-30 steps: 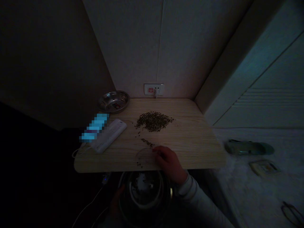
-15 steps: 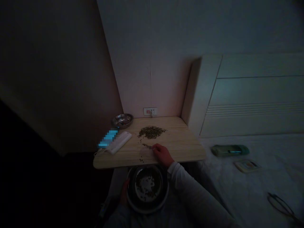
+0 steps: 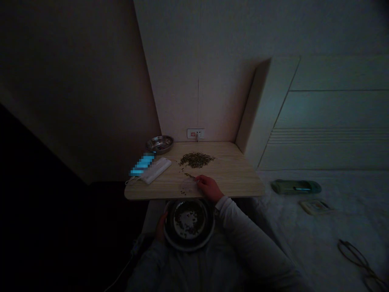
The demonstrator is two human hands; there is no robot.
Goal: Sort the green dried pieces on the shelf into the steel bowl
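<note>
In a dim room, a pile of small dark beans (image 3: 196, 159) lies on a light wooden table (image 3: 237, 178). My right hand (image 3: 208, 187) rests on the table near its front edge, fingers curled, touching a short trail of beans (image 3: 191, 175) and a faint round clear lid or dish (image 3: 187, 187). Below the table edge my left hand (image 3: 161, 227) grips the left rim of a metal bowl (image 3: 189, 224) that holds several beans.
A second empty metal bowl (image 3: 159, 143) sits at the table's back left, with a white power strip (image 3: 158, 170) and a blurred blue object (image 3: 142, 164) beside it. A wall socket (image 3: 195, 133) is behind. On the bed at right lie a green case (image 3: 295, 186), a card (image 3: 314, 206) and glasses (image 3: 358, 259).
The camera has pulled back and shifted, so the table looks smaller. My right hand stays by the bean trail near the front edge; my left hand keeps hold of the bowl.
</note>
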